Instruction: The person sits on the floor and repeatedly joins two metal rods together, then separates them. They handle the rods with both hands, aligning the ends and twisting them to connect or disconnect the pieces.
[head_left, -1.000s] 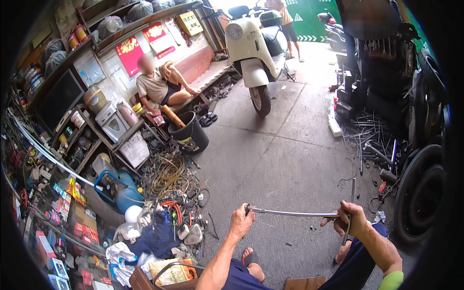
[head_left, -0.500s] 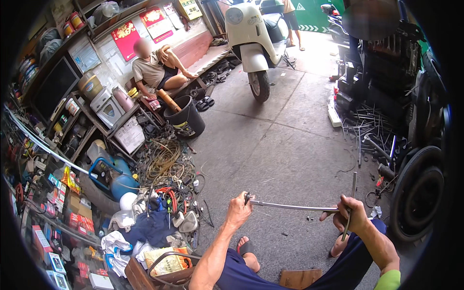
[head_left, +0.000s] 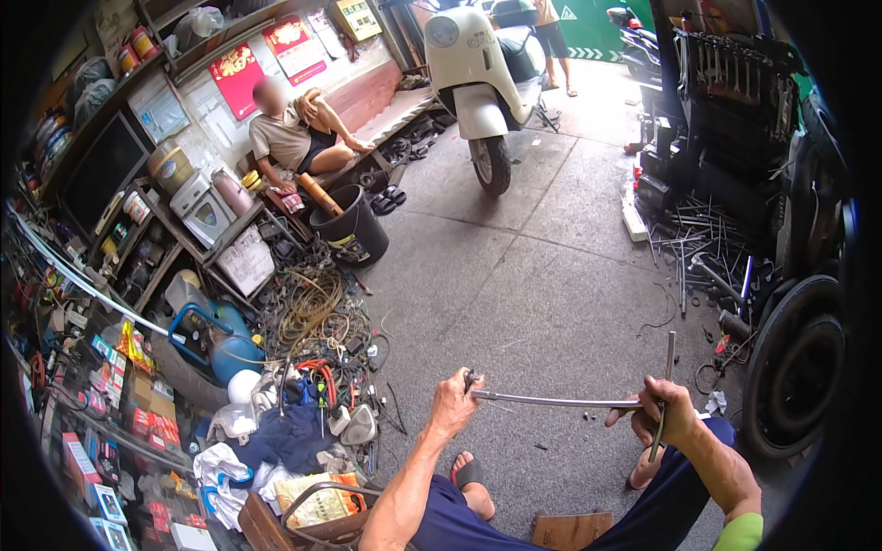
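Note:
A long silver T-handle wrench (head_left: pixel 560 401) stretches almost level between my two hands, above the floor and in front of my knees. My left hand (head_left: pixel 450 404) is closed around its far-left end, where a small dark piece sticks out by the thumb; most of that end is hidden in the fingers. At the other end my right hand (head_left: pixel 675 411) grips the T junction. The crossbar (head_left: pixel 672 354) stands nearly upright there, poking out above and below the fingers.
Wrenches (head_left: pixel 735 69) hang at the right above loose metal rods (head_left: pixel 698 234), with a black wheel (head_left: pixel 795 367) nearer me. Hoses (head_left: pixel 312 308), rags and a black bucket (head_left: pixel 358 234) fill the left. A pale scooter (head_left: pixel 475 78) stands ahead; a person (head_left: pixel 285 133) sits on a bench.
Both hands keep the same grip on the T-handle wrench. They sit very slightly lower in the picture, and the background has shifted a little to the left.

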A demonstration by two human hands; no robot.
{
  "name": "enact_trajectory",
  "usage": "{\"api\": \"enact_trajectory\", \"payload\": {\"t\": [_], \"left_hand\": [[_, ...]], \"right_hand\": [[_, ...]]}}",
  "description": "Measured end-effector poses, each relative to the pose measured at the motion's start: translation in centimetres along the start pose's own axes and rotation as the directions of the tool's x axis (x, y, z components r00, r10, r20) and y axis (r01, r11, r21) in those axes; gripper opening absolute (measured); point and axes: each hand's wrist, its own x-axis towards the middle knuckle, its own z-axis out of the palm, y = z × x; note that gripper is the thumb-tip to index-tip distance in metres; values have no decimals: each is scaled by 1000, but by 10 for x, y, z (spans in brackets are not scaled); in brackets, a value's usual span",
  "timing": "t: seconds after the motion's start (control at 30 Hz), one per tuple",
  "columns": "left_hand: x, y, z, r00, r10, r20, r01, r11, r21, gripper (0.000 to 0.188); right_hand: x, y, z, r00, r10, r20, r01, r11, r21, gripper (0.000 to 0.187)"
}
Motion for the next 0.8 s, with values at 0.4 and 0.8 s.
{"api": "enact_trajectory", "payload": {"t": [0.4,0.8], "left_hand": [[0,9,-1,998,-67,4,65,948,-311,17],[0,14,0,1000,-2,8,4,948,-318,15]], "right_hand": [[1,-3,4,994,-39,-105,48,995,85,62],[3,-1,6,996,-89,-28,92,984,152,62]]}}
